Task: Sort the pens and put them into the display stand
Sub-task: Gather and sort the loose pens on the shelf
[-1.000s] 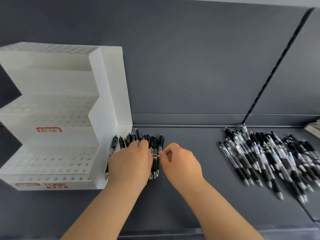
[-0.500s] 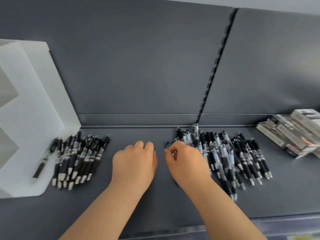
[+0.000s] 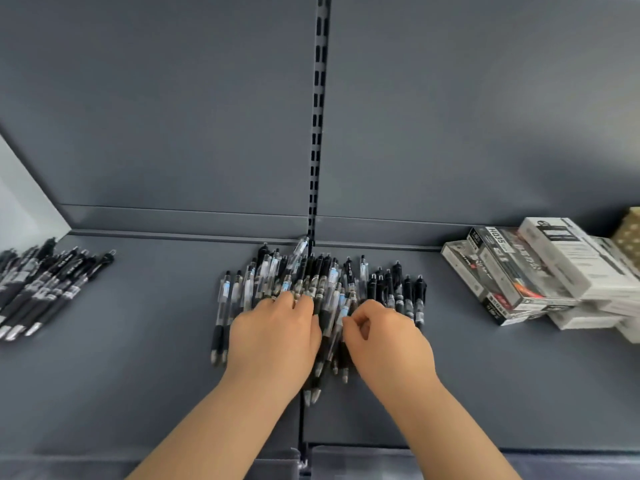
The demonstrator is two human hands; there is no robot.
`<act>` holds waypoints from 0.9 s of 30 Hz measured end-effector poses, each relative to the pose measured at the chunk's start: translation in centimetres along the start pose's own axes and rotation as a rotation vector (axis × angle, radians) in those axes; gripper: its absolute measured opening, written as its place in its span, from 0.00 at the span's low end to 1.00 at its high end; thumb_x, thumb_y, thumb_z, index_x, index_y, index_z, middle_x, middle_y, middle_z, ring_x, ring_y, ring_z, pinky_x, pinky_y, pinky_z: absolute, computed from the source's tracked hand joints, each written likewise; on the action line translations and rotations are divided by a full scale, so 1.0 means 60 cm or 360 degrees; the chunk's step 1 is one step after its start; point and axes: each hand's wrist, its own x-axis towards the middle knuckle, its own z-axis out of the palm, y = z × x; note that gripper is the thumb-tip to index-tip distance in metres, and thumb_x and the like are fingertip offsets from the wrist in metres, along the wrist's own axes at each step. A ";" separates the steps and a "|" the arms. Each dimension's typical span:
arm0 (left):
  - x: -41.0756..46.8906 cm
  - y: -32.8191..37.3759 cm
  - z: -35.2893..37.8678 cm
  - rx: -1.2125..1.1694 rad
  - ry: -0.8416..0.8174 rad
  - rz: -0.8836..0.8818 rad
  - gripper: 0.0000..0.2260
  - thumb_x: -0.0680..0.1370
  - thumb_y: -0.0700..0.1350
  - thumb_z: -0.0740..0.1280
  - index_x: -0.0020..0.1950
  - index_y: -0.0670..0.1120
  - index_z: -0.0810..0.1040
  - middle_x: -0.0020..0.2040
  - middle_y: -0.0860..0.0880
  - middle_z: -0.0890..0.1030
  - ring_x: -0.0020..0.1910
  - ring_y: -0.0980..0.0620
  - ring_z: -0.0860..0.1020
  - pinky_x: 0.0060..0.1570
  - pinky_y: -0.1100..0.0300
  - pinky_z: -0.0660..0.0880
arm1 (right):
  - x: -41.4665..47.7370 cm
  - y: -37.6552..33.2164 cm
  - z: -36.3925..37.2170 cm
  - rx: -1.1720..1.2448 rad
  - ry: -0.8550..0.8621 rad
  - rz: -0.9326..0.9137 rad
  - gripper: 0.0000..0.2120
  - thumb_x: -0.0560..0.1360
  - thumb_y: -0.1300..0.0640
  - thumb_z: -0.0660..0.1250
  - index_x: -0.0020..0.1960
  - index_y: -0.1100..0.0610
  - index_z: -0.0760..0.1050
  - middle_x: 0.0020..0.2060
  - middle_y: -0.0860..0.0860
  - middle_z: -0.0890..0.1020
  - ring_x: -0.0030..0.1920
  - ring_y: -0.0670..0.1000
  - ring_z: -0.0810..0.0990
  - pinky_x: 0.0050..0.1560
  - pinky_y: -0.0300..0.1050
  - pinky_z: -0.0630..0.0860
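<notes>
Pens [image 3: 322, 282], clear-barrelled and black ones mixed, lie in a loose pile at the centre of the frame on the grey shelf [image 3: 138, 358], their clicker ends toward the back panel. The left hand [image 3: 273, 337] rests palm down on the pile's left half, fingers nearly straight and pressing on the barrels. The right hand [image 3: 388, 337] sits on the right half with fingers curled, thumb and forefinger meeting on what seems to be a single barrel, though blur hides the grip. Another row of black pens [image 3: 45, 285] lies at the left edge, beside the white display stand [image 3: 20, 209]. Stacked boxes [image 3: 540, 271] sit at the right.
</notes>
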 end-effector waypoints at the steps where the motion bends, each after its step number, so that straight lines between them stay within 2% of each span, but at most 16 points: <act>1: -0.001 0.011 0.002 -0.0004 -0.0019 0.0001 0.06 0.69 0.49 0.71 0.34 0.48 0.77 0.28 0.53 0.74 0.23 0.51 0.73 0.22 0.66 0.55 | -0.002 0.012 -0.003 0.0005 -0.0014 0.0006 0.09 0.79 0.47 0.57 0.44 0.49 0.70 0.36 0.46 0.78 0.35 0.49 0.77 0.32 0.41 0.72; 8: 0.006 0.063 0.009 -0.0029 -0.0084 0.0047 0.07 0.69 0.49 0.71 0.35 0.48 0.77 0.28 0.53 0.73 0.23 0.51 0.73 0.21 0.65 0.58 | 0.002 0.073 -0.028 0.0002 -0.0002 0.0138 0.09 0.78 0.47 0.57 0.44 0.50 0.71 0.36 0.46 0.78 0.38 0.50 0.77 0.35 0.42 0.73; 9: 0.006 0.068 0.007 -0.0003 -0.0098 0.0058 0.06 0.72 0.50 0.69 0.38 0.48 0.78 0.30 0.53 0.74 0.26 0.51 0.74 0.23 0.65 0.59 | 0.003 0.076 -0.029 -0.0031 -0.0012 0.0143 0.10 0.78 0.46 0.57 0.45 0.51 0.71 0.36 0.47 0.78 0.38 0.50 0.77 0.35 0.42 0.73; 12: 0.006 0.082 0.005 0.0055 -0.0079 0.0055 0.13 0.80 0.54 0.52 0.53 0.52 0.74 0.45 0.54 0.76 0.43 0.53 0.77 0.33 0.61 0.65 | 0.002 0.079 -0.033 -0.0193 -0.0063 0.0104 0.13 0.78 0.44 0.56 0.45 0.52 0.72 0.38 0.47 0.78 0.37 0.52 0.76 0.36 0.41 0.71; 14: 0.006 0.094 0.004 0.0057 -0.0103 0.0071 0.15 0.81 0.54 0.49 0.55 0.53 0.73 0.49 0.54 0.75 0.48 0.53 0.76 0.36 0.60 0.67 | -0.002 0.080 -0.035 -0.0263 -0.0134 0.0085 0.15 0.78 0.42 0.56 0.45 0.53 0.73 0.39 0.48 0.78 0.37 0.52 0.74 0.36 0.41 0.70; 16: 0.006 0.105 0.004 0.0078 -0.0195 0.0093 0.15 0.81 0.55 0.49 0.54 0.52 0.73 0.50 0.54 0.73 0.48 0.53 0.76 0.37 0.60 0.69 | -0.006 0.080 -0.035 -0.0253 -0.0247 0.0097 0.17 0.76 0.40 0.58 0.41 0.53 0.72 0.37 0.49 0.77 0.35 0.52 0.73 0.34 0.40 0.68; 19: 0.003 0.113 0.005 0.0121 -0.0355 0.0104 0.16 0.82 0.55 0.49 0.54 0.51 0.74 0.52 0.53 0.72 0.50 0.52 0.75 0.37 0.59 0.67 | -0.008 0.077 -0.033 -0.0279 -0.0384 0.0092 0.20 0.75 0.41 0.59 0.32 0.54 0.62 0.30 0.48 0.70 0.27 0.50 0.66 0.28 0.38 0.63; 23: 0.002 0.116 0.004 0.0173 -0.0478 0.0087 0.16 0.81 0.55 0.50 0.54 0.49 0.75 0.54 0.51 0.71 0.50 0.51 0.75 0.38 0.58 0.66 | -0.006 0.080 -0.037 -0.0180 -0.0437 0.0119 0.21 0.75 0.44 0.60 0.30 0.54 0.59 0.27 0.49 0.66 0.26 0.50 0.63 0.26 0.39 0.60; 27: 0.001 0.126 0.001 0.0227 -0.0488 0.0061 0.17 0.81 0.57 0.51 0.55 0.48 0.74 0.55 0.51 0.71 0.51 0.50 0.75 0.37 0.59 0.65 | -0.005 0.094 -0.048 -0.0060 -0.0388 0.0181 0.18 0.75 0.45 0.61 0.32 0.54 0.63 0.29 0.49 0.70 0.29 0.51 0.68 0.27 0.39 0.63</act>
